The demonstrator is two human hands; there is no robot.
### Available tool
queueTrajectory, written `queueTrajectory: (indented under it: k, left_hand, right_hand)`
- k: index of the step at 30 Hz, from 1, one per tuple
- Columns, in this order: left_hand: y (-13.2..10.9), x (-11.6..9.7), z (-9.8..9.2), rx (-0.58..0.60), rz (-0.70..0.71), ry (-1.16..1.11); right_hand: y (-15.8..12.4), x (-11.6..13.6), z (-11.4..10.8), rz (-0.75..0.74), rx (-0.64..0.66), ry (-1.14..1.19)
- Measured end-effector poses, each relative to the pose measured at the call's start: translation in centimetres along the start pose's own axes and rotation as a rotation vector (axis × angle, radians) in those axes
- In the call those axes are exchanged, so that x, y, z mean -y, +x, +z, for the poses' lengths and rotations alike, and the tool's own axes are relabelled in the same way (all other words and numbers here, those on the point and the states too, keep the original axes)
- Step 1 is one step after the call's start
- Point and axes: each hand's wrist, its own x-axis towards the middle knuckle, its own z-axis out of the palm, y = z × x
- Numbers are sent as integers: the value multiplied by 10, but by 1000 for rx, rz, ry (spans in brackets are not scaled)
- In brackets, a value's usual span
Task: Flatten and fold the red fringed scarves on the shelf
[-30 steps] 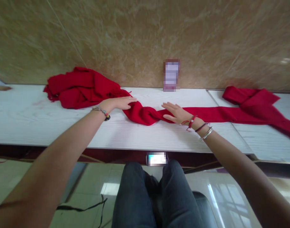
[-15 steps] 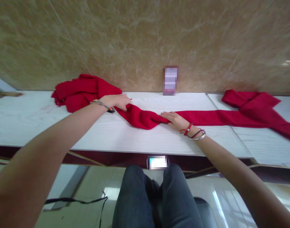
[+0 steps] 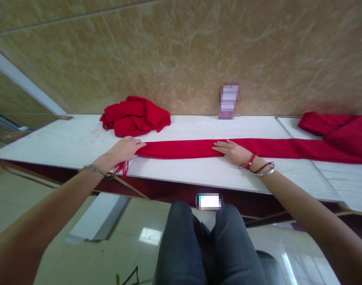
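Note:
A long red scarf [image 3: 177,149] lies in a flat, narrow strip along the white table. At its left end my left hand [image 3: 126,148] is closed on the cloth, and red fringe hangs below the wrist. My right hand [image 3: 233,152] rests flat on the middle of the strip, fingers stretched out. Beyond the left hand, against the wall, sits a crumpled pile of red fabric [image 3: 136,116] with fringe at its left side. To the right, the strip runs into a looser folded heap of red cloth [image 3: 347,128].
A small upright blurred item [image 3: 228,101] stands at the wall behind the strip. A phone-like device [image 3: 209,201] with a bright screen is at the table's front edge, above my knees. The white table [image 3: 175,174] has a seam on the right.
My left hand has moved left and nearer, drawing the scarf's end straight and apart from the crumpled pile. The twisted stretch between my hands now lies flat. The view has shifted left.

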Motion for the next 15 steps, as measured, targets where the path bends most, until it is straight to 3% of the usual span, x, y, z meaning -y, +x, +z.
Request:
queueTrajectory:
  k: [2, 6, 8, 12, 15]
  left_hand:
    - [-4, 13, -4, -23, -54, 107]
    - [-19, 25, -14, -222, -260, 262]
    - [-22, 24, -9, -252, -253, 256]
    - [-20, 25, 17, -107, -145, 108]
    - [-15, 33, 31, 8, -243, 30]
  right_hand:
    - [-1, 0, 0, 1, -11, -1]
    - [-1, 0, 1, 4, -21, -30]
    - [-1, 0, 1, 6, -17, -34]
    - [-2, 0, 0, -20, 5, -6]
    - [-2, 2, -3, -36, -3, 1]
